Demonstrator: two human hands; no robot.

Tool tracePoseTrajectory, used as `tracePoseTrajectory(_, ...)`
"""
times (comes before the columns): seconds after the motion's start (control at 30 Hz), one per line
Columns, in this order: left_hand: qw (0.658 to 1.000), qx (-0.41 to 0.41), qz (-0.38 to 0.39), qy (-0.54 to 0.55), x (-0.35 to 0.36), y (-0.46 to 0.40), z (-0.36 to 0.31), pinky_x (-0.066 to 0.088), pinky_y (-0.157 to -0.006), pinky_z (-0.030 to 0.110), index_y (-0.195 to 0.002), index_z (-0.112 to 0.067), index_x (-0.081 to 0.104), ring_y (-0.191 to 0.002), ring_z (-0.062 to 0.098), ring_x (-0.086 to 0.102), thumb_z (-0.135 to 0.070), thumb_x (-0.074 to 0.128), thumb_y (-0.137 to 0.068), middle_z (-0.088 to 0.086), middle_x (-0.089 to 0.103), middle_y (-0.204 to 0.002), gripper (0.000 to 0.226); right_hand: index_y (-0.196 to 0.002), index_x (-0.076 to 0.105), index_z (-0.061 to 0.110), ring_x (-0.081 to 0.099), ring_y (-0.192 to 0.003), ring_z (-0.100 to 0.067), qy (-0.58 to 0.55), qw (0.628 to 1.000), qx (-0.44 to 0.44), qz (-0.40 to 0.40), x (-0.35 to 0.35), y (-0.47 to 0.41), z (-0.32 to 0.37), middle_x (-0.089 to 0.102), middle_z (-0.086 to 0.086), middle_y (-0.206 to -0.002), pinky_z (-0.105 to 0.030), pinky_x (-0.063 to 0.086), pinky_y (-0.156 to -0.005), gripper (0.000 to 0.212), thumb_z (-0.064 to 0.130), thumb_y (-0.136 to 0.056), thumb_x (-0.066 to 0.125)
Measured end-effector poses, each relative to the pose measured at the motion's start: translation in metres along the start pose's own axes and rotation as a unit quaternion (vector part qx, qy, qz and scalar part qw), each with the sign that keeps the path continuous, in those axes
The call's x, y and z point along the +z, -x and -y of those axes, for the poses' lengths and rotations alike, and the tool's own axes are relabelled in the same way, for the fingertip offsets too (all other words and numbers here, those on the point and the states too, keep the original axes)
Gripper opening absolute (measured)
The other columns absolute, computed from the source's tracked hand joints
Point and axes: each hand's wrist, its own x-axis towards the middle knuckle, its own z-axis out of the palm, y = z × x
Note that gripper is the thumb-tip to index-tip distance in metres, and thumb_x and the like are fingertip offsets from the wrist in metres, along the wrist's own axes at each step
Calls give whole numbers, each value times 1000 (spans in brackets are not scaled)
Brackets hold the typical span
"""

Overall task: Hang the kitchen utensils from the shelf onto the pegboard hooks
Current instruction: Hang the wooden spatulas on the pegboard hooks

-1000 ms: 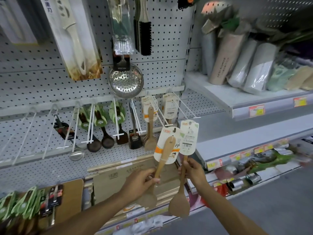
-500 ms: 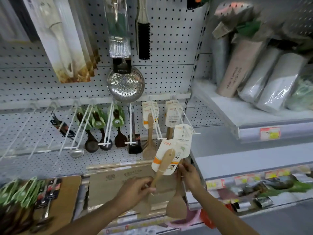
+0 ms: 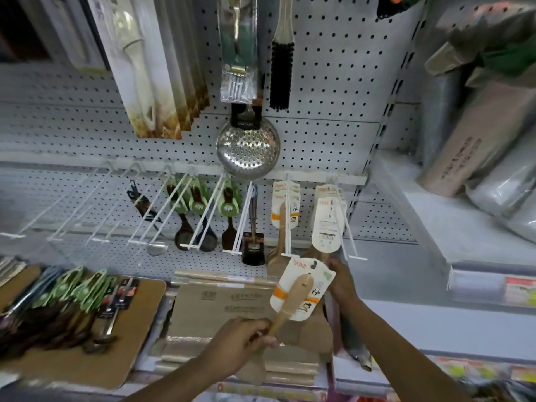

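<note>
My left hand [image 3: 240, 340] grips the handle of a wooden spatula [image 3: 290, 300] with a white and orange card, tilted up to the right in front of the lower shelf. My right hand [image 3: 340, 281] holds a second wooden spatula by its handle, just under its white card [image 3: 326, 224]. That card lies against the wires of the rightmost pegboard hook [image 3: 346, 227]; whether it is threaded on, I cannot tell. More carded wooden spatulas [image 3: 284, 210] hang on the hook to the left.
A steel skimmer [image 3: 248, 146] and a black brush [image 3: 281, 68] hang above. Dark spoons with green tags [image 3: 197, 204] hang mid-row, bare hooks [image 3: 69, 210] to their left. Loose utensils [image 3: 72, 300] lie on a wooden board below. Wrapped packages [image 3: 475, 134] fill the right shelf.
My right hand has lifted its spatula's card up and back onto the rightmost hook's wires. My left hand has sunk a little with its spatula. The view has drawn closer to the pegboard.
</note>
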Motion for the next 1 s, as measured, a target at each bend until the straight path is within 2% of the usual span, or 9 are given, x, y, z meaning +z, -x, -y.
tracePoseTrajectory(0.07, 1000, -7, -5, 4, 2, 0, 0, 51, -76, 29, -86, -44, 64, -81, -1, 65, -63, 55, -90, -18, 71, -88, 21, -86, 66, 26, 68, -81, -16, 24, 999, -26, 10, -2, 1, 2, 73, 0, -85, -34, 50, -70, 26, 46, -87, 49)
tracePoseTrajectory(0.13, 1000, -13, -8, 14, 4, -1, -1, 52, -78, 28, -88, -41, 66, -84, -4, 67, -60, 56, -92, -21, 73, -90, 21, -90, 65, 25, 68, -72, -4, 53, 997, -62, 15, -1, 9, 8, 72, 6, -81, -29, 50, -64, 16, 31, -97, 52)
tracePoseTrajectory(0.2, 999, -22, -8, 25, 7, -3, -2, 53, -80, 23, -91, -35, 69, -87, -7, 67, -53, 58, -94, -26, 73, -91, 22, -90, 60, 27, 65, -69, -10, 106, 992, -53, 51, -1, 18, 5, 69, 4, -78, -29, 49, -62, 14, 15, -96, 56)
tracePoseTrajectory(0.3, 999, -28, -3, 35, 12, -5, 1, 50, -76, 17, -93, -27, 72, -87, -9, 67, -44, 60, -96, -30, 72, -89, 21, -113, 67, 28, 63, -98, -28, 58, 979, -7, 198, -3, 42, -19, 71, -2, -101, -34, 54, -73, 42, 22, -74, 81)
tracePoseTrajectory(0.4, 998, -29, 2, 48, 17, -4, 7, 52, -80, 24, -92, -27, 72, -86, -4, 68, -44, 60, -96, -23, 74, -91, 21, -106, 64, 35, 65, -107, -11, 90, 963, -26, 253, -2, 76, -38, 71, 10, -109, -36, 56, -90, 48, 15, -67, 85)
tracePoseTrajectory(0.5, 996, -36, 0, 77, 22, 0, 13, 54, -80, 28, -94, -27, 73, -84, 3, 70, -44, 61, -95, -18, 75, -91, 21, -110, 65, 27, 66, -108, -7, 23, 968, -50, 245, 10, 100, -39, 72, 9, -112, -24, 54, -89, 52, 15, -65, 90)
tracePoseTrajectory(0.73, 988, -51, 13, 143, 31, 5, 26, 57, -85, 37, -89, -27, 70, -87, 14, 72, -32, 62, -97, -8, 77, -88, 13, -112, 70, 8, 69, -103, -31, -94, 983, -70, 143, 36, 121, -22, 74, -10, -108, -49, 55, -92, 24, 15, -89, 70)
tracePoseTrajectory(0.83, 978, -66, 9, 198, 32, 6, 28, 58, -80, 35, -91, -22, 71, -85, 21, 72, -25, 63, -97, 2, 77, -87, 11, -111, 70, 6, 70, -97, -37, -119, 984, -66, 118, 46, 125, -15, 74, -15, -104, -53, 57, -86, 23, 15, -90, 68)
tracePoseTrajectory(1.0, 966, -73, 28, 246, 32, 8, 30, 51, -72, 23, -93, -15, 70, -79, 10, 68, -19, 61, -99, 7, 76, -88, 11, -104, 72, 6, 72, -90, -37, -132, 985, -58, 92, 57, 128, -11, 76, -15, -98, -50, 60, -77, 18, 14, -89, 67)
